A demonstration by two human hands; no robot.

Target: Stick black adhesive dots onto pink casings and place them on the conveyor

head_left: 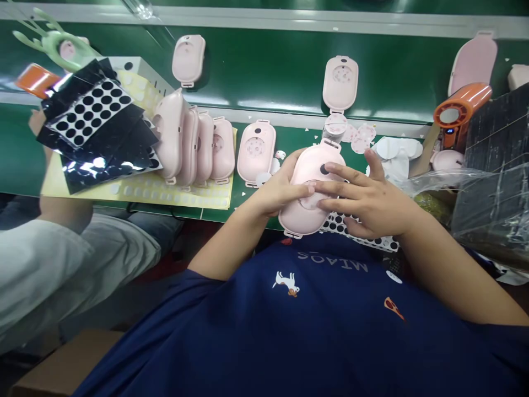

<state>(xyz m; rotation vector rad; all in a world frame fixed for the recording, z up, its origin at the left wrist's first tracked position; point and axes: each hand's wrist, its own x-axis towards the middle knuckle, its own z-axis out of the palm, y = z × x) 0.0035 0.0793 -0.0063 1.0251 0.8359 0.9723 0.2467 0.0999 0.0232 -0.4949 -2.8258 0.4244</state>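
Left to right. Co-worker's hand (37, 121) is under a stack of black dot sheets (95, 116), with a grey sleeve (49, 264) in the lower left. Cream sheet of round pads (136, 193) lies on the green bench (252, 201), partly under the black sheets. Four pink cases (194, 146) stand leaning together in a row on the cream sheet. Open pink shell (256, 151) lies flat just right of them. Two more pink shells (189, 60) (340, 82) lie on the far green belt (264, 66).

Work piece: pink case (312, 187), held in both hands in front of my chest, over the near bench edge. My left hand (281, 190) wraps its left side. My right hand (372, 204) is spread across its face. Fingertips of both hands press together near the round centre patch. Firm two-hand hold, no pinch. Can't tell if the case also rests on anything.

Black-dot sheet (343, 223) pokes out under the case. Further right: white round pads (359, 138), orange fan (452, 116), clear plastic bag (450, 179), black stack (496, 138).
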